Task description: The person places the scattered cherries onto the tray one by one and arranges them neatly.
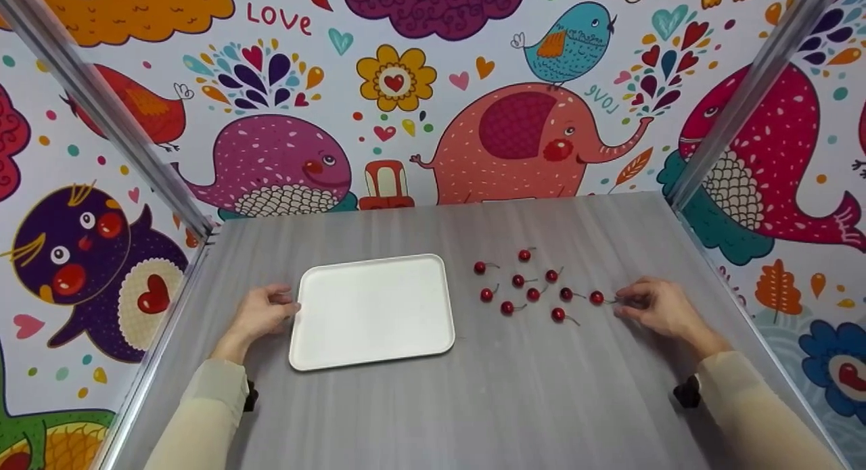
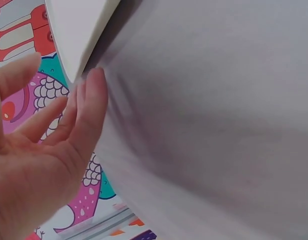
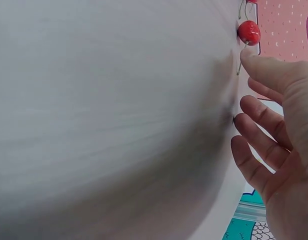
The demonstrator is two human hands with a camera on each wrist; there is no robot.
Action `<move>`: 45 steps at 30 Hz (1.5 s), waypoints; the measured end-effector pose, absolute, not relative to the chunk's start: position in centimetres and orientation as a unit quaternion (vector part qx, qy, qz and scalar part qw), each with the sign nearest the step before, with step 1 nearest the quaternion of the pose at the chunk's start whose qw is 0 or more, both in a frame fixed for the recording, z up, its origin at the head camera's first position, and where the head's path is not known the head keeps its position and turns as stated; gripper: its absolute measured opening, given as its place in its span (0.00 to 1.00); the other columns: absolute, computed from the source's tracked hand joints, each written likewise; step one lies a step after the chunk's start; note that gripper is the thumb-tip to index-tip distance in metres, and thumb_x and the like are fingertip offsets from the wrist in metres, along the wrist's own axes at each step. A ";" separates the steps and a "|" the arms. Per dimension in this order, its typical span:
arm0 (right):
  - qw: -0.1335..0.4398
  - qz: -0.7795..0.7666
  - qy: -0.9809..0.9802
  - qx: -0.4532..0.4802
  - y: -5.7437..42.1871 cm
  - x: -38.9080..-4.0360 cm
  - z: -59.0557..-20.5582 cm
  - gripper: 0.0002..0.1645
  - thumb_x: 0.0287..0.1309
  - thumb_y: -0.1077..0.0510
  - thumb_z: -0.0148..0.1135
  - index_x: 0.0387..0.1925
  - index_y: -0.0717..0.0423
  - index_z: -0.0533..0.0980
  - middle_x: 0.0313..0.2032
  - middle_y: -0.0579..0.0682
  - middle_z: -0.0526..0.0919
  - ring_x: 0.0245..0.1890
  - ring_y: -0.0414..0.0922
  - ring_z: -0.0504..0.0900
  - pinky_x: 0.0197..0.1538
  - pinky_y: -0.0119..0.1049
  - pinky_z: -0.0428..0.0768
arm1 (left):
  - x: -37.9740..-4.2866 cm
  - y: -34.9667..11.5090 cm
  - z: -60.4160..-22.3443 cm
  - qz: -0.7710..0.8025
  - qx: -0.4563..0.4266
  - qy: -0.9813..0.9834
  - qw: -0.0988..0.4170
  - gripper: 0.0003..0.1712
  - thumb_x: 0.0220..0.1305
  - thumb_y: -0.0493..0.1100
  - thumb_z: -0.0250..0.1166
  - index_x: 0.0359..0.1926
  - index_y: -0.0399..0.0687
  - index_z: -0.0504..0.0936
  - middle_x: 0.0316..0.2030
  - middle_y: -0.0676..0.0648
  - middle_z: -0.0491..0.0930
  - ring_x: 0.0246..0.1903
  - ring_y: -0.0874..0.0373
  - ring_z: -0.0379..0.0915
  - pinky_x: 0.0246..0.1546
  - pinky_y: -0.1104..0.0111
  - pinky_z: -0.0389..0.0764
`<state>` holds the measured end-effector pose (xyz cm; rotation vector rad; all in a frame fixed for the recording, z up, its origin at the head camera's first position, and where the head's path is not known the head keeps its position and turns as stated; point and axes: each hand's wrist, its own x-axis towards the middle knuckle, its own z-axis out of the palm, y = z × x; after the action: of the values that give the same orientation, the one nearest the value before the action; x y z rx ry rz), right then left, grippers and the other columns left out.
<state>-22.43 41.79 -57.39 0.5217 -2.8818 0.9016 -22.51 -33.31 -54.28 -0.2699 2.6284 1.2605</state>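
Note:
A white rectangular tray (image 1: 373,313) lies on the table, left of the middle. My left hand (image 1: 262,312) is beside its left edge with fingertips right at the rim; in the left wrist view the fingers (image 2: 89,107) are loosely extended under the tray's corner (image 2: 81,35). Right of the tray, several red cherries with thin stems are scattered, among them a cherry (image 1: 558,314) at the front. Farthest right lies another cherry (image 1: 596,297), its stem pointing toward my right hand (image 1: 659,306). In the right wrist view the thumb (image 3: 266,70) is close to that stem, the other fingers spread and relaxed.
The grey table (image 1: 473,416) is bounded by metal posts (image 1: 149,138) at both sides. Behind it stands a wall (image 1: 419,24) printed with cartoon animals. Each wrist carries a small black device, such as the dark mount (image 1: 687,391) beside the right sleeve.

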 end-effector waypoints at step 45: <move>0.085 0.237 -0.949 0.188 39.7 -22.9 -58.1 0.03 0.71 0.61 0.75 0.43 0.50 0.89 0.38 0.45 0.91 0.37 0.37 0.77 0.44 0.35 0.80 | -21.9 -32.7 -55.7 0.484 -0.092 0.858 0.143 0.42 0.67 0.27 0.65 0.80 0.24 0.67 0.52 0.33 0.82 0.37 0.55 0.87 0.38 0.58 0.93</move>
<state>-22.89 39.66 -58.07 0.5621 -2.8309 0.7079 -21.94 -32.65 -55.74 -0.2639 2.4754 1.3961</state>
